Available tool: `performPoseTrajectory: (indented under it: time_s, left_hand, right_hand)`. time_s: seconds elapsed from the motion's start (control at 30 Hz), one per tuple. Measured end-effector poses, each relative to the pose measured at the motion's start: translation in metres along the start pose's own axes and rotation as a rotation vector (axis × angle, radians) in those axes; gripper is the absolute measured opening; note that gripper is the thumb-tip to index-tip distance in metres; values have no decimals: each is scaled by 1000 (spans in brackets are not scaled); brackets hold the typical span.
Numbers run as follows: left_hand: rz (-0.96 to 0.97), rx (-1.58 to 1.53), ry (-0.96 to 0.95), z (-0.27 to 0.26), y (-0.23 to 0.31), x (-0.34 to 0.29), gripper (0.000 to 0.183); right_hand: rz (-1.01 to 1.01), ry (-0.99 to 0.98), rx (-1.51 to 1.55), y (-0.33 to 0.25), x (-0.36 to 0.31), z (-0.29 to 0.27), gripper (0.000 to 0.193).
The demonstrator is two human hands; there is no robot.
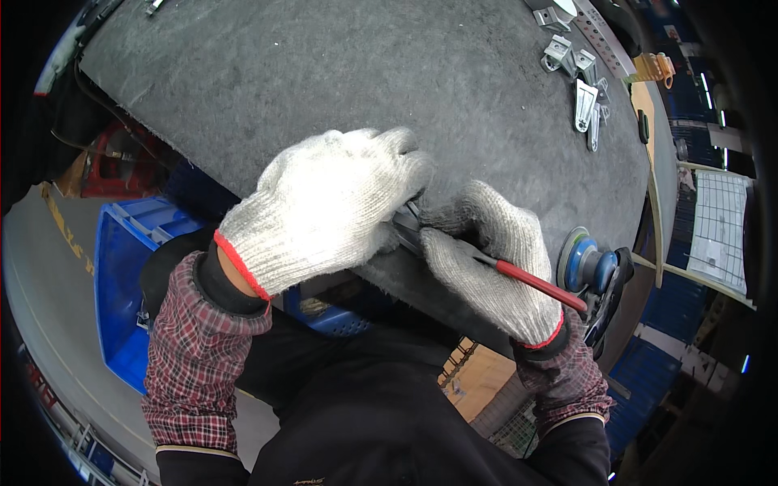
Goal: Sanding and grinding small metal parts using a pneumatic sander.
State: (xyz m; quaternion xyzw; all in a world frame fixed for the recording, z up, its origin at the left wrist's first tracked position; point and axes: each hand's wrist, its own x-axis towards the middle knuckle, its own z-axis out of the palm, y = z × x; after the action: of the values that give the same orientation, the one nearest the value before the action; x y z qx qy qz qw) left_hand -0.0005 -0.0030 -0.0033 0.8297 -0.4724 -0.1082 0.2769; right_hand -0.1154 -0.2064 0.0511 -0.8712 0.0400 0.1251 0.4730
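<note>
Over the near edge of the grey-topped workbench [324, 73], a small dark-grey metal part [408, 231] looks light, stiff and slick, best pinched by its sides. The white-gloved left hand [332, 198], back upward, curls closed around it; the white-gloved right hand [493, 263], angled inward, folds its fingers around a slim red-handled metal tool [539, 285].
</note>
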Motion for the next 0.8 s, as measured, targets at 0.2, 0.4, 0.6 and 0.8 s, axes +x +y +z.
performPoseTrajectory:
  time_s: [0.2, 0.4, 0.6, 0.8]
  left_hand:
    - [11, -16, -28, -4, 2, 3, 42]
    - [-11, -13, -15, -1, 1, 1, 43]
    - [6, -27, 1, -1, 2, 1, 44]
    - [-7, 0, -16, 0, 3, 3, 45]
  right_hand:
    - [-56, 36, 58, 6, 0, 1, 20]
    - [12, 13, 79, 5, 1, 2, 21]
    - [4, 91, 187, 11, 0, 9, 20]
    - [76, 52, 198, 17, -4, 4, 19]
